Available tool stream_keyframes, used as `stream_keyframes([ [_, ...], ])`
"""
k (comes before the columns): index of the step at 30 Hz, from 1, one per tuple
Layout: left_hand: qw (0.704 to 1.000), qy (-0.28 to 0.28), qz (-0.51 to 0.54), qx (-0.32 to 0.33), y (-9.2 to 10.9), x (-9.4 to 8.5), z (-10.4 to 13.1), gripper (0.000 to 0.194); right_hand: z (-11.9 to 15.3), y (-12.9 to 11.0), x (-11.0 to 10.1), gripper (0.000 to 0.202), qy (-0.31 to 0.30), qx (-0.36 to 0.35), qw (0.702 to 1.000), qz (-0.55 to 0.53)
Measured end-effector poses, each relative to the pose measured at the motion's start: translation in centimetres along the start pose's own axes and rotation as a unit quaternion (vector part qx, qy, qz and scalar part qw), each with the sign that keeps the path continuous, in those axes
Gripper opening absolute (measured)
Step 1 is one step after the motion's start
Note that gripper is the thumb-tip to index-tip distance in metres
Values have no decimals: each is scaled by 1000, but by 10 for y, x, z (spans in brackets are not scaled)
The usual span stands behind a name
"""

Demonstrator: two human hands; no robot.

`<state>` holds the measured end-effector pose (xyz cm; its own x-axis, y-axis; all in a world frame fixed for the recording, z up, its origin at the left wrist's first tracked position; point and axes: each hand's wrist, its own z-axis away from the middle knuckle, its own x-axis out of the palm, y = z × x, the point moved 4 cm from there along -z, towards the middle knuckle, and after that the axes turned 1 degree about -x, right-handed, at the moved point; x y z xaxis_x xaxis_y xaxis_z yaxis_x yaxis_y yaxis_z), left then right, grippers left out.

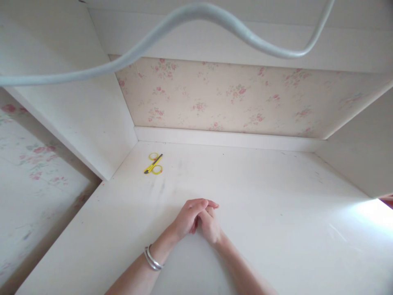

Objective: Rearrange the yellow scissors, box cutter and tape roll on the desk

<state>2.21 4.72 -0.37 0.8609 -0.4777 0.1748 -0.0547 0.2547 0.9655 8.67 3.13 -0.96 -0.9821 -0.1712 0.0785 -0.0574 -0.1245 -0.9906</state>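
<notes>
Both hands rest folded on the desk, the left hand (188,217) laid over the right hand (210,229), fingers curled together and gripping nothing but each other. Under them spreads the white desk surface (260,196), smooth, matte and faintly scuffed with grey smears beyond the knuckles. Behind it, well past the hands, stands a back panel of floral wallpaper (227,96), pale cream with small pink roses, framed by plain white boards to either side. Overhead, a thick grey cable (215,16) loops across, round and rubbery in look. On the left wrist sits a pair of thin silver bangles (152,259), hard and shiny. Up and to the left of the hands, well apart from them, lie small yellow scissors (154,163), closed, with two round plastic loops. To take them up neatly, I judge the left hand should unclasp first and reach diagonally forward, fingers going to the loops rather than the blades.
</notes>
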Motion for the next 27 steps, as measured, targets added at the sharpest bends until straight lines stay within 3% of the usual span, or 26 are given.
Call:
stream_keyframes([
  [11,1000,15,-5,-23,1,0,1,52,-6,15,1,58,14,25,1000,7],
  [27,997,24,12,-69,-7,-4,-1,58,-7,16,2,54,16,26,999,14],
])
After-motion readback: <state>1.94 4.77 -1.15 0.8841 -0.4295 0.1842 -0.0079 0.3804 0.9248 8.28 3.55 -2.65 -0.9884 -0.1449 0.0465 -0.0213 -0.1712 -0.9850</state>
